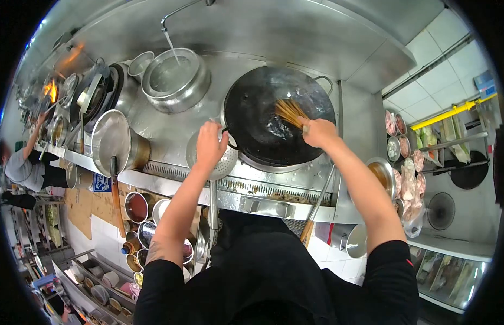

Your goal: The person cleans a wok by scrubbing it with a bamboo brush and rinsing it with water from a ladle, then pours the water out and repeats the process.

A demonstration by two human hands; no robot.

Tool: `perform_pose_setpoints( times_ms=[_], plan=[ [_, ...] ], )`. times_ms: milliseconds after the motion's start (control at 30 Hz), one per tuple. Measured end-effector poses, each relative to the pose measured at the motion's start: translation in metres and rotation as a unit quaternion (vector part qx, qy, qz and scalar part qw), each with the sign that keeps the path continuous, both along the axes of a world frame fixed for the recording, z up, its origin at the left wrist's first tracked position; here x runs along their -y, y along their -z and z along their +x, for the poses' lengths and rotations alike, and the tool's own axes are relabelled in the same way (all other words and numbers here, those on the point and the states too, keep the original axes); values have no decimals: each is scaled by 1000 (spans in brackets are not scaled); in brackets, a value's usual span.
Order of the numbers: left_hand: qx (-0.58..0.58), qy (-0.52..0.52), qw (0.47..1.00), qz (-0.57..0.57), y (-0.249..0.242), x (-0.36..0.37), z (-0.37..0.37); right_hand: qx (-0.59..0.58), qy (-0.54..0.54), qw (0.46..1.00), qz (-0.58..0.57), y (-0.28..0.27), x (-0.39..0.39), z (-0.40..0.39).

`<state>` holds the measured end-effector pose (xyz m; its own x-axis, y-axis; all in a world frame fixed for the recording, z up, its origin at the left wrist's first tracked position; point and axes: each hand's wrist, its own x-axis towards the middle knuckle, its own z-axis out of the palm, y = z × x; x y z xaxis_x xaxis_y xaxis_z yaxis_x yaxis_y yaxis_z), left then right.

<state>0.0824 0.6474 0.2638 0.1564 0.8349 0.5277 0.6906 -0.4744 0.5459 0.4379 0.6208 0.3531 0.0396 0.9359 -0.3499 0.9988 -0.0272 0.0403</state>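
Note:
My right hand (pixel 318 133) is closed around a bamboo wok brush (pixel 290 112), its splayed bristles down inside the black wok (pixel 252 124). A little water glistens at the bottom of the wok, which sits on the burner with a loop handle on each side. My left hand (pixel 210 145) is just left of the wok's near loop handle (pixel 228 138), thumb apart from the fingers. Beneath that hand lies a perforated skimmer (pixel 225 164), partly hidden by it, with its long handle pointing toward me.
A tap (pixel 164 24) runs into a steel pot (pixel 203 81) at the back. To the left stand a strainer pot (pixel 139 154) and a ladle with a wooden handle (pixel 116 206). Bowls of meat (pixel 408 181) line the right; another person (pixel 24 165) works near flames far left.

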Motion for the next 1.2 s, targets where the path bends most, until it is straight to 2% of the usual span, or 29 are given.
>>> perform_pose_setpoints(
  times_ms=[33, 67, 100, 133, 200, 300, 333, 467, 533, 600, 733, 800, 833, 867, 933, 1000, 1067, 1100, 1133, 1200],
  plan=[
    [0, 1, 1000, 2, 0, 0, -4, 28, -17, 999, -10, 24, 0, 0],
    [-67, 127, 989, 25, 2, -1, -12, 55, -34, 998, -22, 44, 3, -2],
    [-133, 250, 958, 47, 3, -1, -17, -17, 5, 1000, 20, 59, 16, -6],
    [-135, 252, 957, 46, 3, 1, -17, -159, 154, 970, -98, 21, 18, -23],
    [-138, 330, 934, -3, 3, 7, -13, -180, 179, 963, -86, -11, 21, -38],
    [-161, 386, 907, -45, -4, 22, 12, -180, 61, 981, 31, 0, 41, -61],
    [-159, 390, 906, -44, -2, 27, 21, -268, 135, 951, -76, -43, 50, -83],
    [-137, 387, 911, -26, 12, 44, 46, -258, 128, 941, -177, -73, 69, -81],
    [-127, 376, 917, -27, 17, 46, 50, -171, 54, 958, -223, -76, 77, -44],
    [-126, 373, 919, -19, 16, 50, 51, -93, 116, 950, -275, -113, 76, -18],
    [-112, 359, 926, -32, 13, 53, 56, -80, 102, 969, -211, -92, 90, -25],
    [-112, 353, 928, -34, 12, 51, 57, -131, 39, 975, -173, -67, 108, -54],
    [-112, 354, 928, -32, 12, 50, 57, -133, -15, 981, -140, -58, 110, -42],
    [-113, 359, 926, -31, 13, 52, 56, -136, -13, 980, -143, -59, 110, -25],
    [-116, 354, 927, -37, 13, 54, 56, -53, 151, 954, -255, -109, 89, -18],
    [-118, 352, 928, -38, 12, 51, 60, -48, 139, 959, -240, -103, 84, -28],
    [-129, 345, 929, -46, 13, 54, 58, -97, 11, 976, -196, -76, 97, -60],
    [-130, 345, 928, -46, 12, 53, 59, -67, -32, 984, -163, -70, 102, -73],
    [-124, 341, 930, -50, 10, 52, 59, -69, -32, 983, -164, -77, 98, -68],
    [-118, 341, 931, -56, 10, 57, 58, -68, 130, 945, -292, -106, 86, -41]
  ],
)
